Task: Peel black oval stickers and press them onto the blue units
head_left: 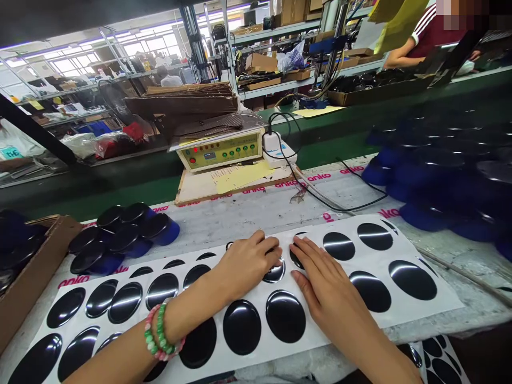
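Note:
White backing sheets (248,362) with rows of glossy black round stickers (285,316) lie across the table in front of me. My left hand (248,262), with a pink and green bead bracelet (160,330) at its wrist, has its fingers curled in a pinch at a black sticker (274,273) in the upper row. The fingers partly cover that sticker. Just right of it, my right hand (326,277) lies flat on the sheet, fingers stretched out, partly over another black sticker (296,255).
Dark blue, black-topped round pieces cluster at left (130,237) and are heaped at right (444,170). A cardboard box (48,266) stands at the left edge. Behind are a control box (222,152) with buttons and a black cable (340,209). A person in a maroon sleeve (428,32) sits beyond.

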### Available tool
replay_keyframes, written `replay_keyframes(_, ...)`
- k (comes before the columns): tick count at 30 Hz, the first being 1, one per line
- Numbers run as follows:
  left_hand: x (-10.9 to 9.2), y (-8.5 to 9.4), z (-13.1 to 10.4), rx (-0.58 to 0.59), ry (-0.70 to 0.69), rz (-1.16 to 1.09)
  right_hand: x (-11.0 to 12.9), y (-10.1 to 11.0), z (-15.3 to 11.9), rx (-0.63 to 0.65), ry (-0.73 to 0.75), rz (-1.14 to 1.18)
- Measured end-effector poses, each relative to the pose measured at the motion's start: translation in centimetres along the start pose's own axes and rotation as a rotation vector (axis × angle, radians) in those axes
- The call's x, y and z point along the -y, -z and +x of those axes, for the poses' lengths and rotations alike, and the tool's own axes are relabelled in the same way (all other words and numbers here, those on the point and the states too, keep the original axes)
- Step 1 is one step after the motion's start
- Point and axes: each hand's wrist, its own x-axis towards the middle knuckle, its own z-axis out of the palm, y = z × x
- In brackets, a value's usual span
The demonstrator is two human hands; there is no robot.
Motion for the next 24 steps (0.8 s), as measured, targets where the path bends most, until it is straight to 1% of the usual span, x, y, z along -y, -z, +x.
replay_keyframes(4, 0.4, -0.5, -0.1, -0.075, -0.025, -0.039, 0.1, 0.1, 0.1, 0.003, -0.021, 0.016)
replay_keyframes(6, 0.8, -0.1, -0.8, -0.111, -0.052, -0.084, 0.1, 0.2, 0.1, 0.005, -0.018, 0.008)
replay_keyframes(8, 1.3, 1.0, -2.0, -0.207, -0.052, -0.245, 0.1, 0.2, 0.1, 0.005, -0.012, 0.000)
replay_keyframes(9, 1.5, 1.7, -2.8, -0.287, -0.007, -0.364, 0.1, 0.2, 0.2, 0.001, -0.010, -0.007)
replay_keyframes(11, 1.5, 3.1, -4.3, -0.468, 0.166, -0.605, 0.0, 0.2, 0.2, -0.007, -0.004, -0.024)
replay_keyframes(12, 1.2, 3.6, -4.8, -0.515, 0.256, -0.680, 0.0, 0.1, 0.2, -0.010, -0.002, -0.033)
replay_keyframes(13, 0.7, 4.0, -5.1, -0.503, 0.316, -0.699, 0.0, 0.1, 0.2, -0.013, -0.002, -0.039)
replay_keyframes(14, 0.1, 4.1, -5.1, -0.424, 0.327, -0.677, -0.1, 0.1, 0.2, -0.017, -0.003, -0.041)
replay_keyframes(15, -0.7, 3.9, -4.9, -0.301, 0.290, -0.613, -0.2, 0.0, 0.2, -0.022, -0.005, -0.039)
replay_keyframes(17, -2.3, 2.9, -3.9, -0.034, 0.162, -0.404, -0.3, 0.0, 0.2, -0.026, -0.012, -0.029)
replay_keyframes(18, -3.0, 2.2, -3.2, 0.060, 0.110, -0.305, -0.4, 0.0, 0.1, -0.027, -0.015, -0.022)
replay_keyframes(19, -3.6, 1.5, -2.6, 0.116, 0.081, -0.231, -0.4, 0.0, 0.1, -0.022, -0.018, -0.016)
replay_keyframes(20, -4.0, 0.9, -2.0, 0.139, 0.076, -0.190, -0.5, 0.0, 0.1, -0.018, -0.022, -0.012)
replay_keyframes(22, -4.4, 0.1, -1.2, 0.151, 0.089, -0.184, -0.6, 0.2, 0.0, -0.010, -0.030, -0.009)
replay_keyframes(24, -4.5, -0.2, -1.1, 0.151, 0.094, -0.196, -0.6, 0.3, 0.0, -0.009, -0.038, -0.015)
